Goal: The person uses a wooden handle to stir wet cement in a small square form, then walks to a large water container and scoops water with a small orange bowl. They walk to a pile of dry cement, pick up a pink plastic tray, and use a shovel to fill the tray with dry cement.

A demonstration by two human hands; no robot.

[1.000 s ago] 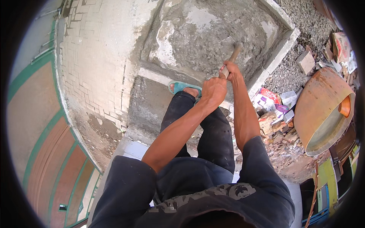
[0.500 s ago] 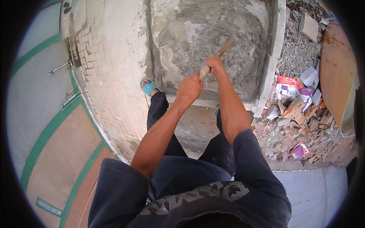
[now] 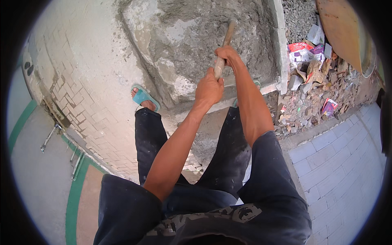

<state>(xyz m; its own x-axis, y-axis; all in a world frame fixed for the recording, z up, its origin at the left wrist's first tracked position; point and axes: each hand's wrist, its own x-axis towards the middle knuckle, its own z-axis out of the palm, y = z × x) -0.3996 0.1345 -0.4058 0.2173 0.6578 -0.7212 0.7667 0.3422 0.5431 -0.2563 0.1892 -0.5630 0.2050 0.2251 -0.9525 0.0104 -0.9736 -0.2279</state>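
Both my hands are closed round a wooden tool handle point(image 3: 229, 32). My left hand point(image 3: 209, 87) grips it at the near end. Farther up, my right hand point(image 3: 228, 54) wraps round it, with a pale stretch of the handle showing between the two. The handle slants away over wet grey cement mix point(image 3: 196, 53) spread in a shallow bed. Its far end meets the mix, and I cannot make out a working head there.
A concrete kerb point(image 3: 280, 49) borders the bed on the right. Beyond it lie gravel point(image 3: 300, 18), rubble point(image 3: 310, 102), a torn printed bag point(image 3: 304, 53) and a curved rusty sheet point(image 3: 341, 28). My sandalled foot point(image 3: 145, 98) stands on paving at the left. A block wall point(image 3: 335, 151) rises lower right.
The handle has swung more upright in the picture, and my left hand has shifted slightly. The whole view has turned and moved. Both hands keep their grip.
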